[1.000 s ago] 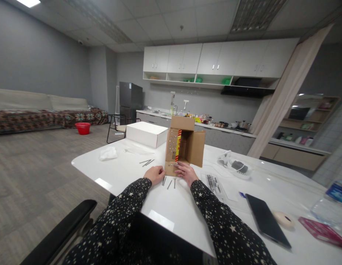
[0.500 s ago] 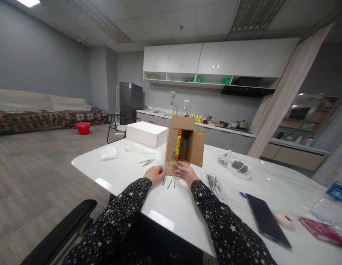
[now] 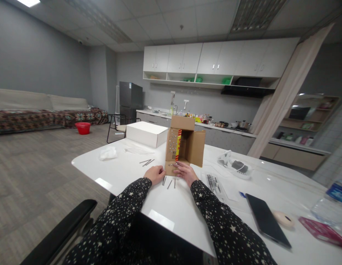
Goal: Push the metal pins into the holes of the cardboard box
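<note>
A person sits at a white bench (image 3: 127, 173), both arms in dark sleeves dotted with small stars. A brown cardboard box (image 3: 184, 149) lies on its side near the front edge of the bench, its open mouth turned toward the person and its flaps spread outward. The left flap carries a red and yellow strip and rows of small pale dots.

The left hand (image 3: 155, 174) rests on the bench just beside the box's lower left corner, fingers curled loosely inward; whether it grips anything cannot be told. The right hand (image 3: 185, 172) lies palm down with fingers spread, fingertips touching the box's bottom flap. It is not closed around anything.

Between the two hands, three thin dark nails (image 3: 169, 182) lie loose on the bench surface. A few more nails (image 3: 146, 162) lie further left, apart from the hands.

Behind the cardboard box, to the left, stands a closed white box (image 3: 146, 134). A crumpled white cloth (image 3: 107, 153) lies near the bench's left corner. To the right of the right arm is a clear bag of thin metal pieces (image 3: 213, 182), then a black phone (image 3: 267, 221) lying flat, and a clear plastic bag holding something dark (image 3: 237, 166) further back.
</note>
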{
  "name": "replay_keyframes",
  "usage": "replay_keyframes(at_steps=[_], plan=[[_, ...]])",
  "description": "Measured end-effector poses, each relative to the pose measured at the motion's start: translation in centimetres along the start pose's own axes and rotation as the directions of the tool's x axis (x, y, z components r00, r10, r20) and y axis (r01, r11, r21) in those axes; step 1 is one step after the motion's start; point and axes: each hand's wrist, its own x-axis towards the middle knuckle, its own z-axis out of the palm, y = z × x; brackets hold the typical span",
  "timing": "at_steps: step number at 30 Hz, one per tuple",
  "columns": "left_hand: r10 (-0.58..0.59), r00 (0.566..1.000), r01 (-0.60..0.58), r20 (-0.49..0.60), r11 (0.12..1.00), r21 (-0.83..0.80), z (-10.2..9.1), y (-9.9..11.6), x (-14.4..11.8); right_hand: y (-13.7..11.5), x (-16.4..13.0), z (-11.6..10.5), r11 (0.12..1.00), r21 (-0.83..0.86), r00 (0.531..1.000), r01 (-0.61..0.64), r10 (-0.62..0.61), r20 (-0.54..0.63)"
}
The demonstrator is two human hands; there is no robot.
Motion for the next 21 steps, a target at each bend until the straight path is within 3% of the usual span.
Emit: replay_keyframes(at_steps=[21], plan=[[-0.009, 1.0, 0.009, 0.004, 1.0, 0.008, 0.07, 0.08, 0.1, -0.14, -0.5, 0.46, 0.998, 0.027, 0.999, 0.053, -0.053, -0.001]])
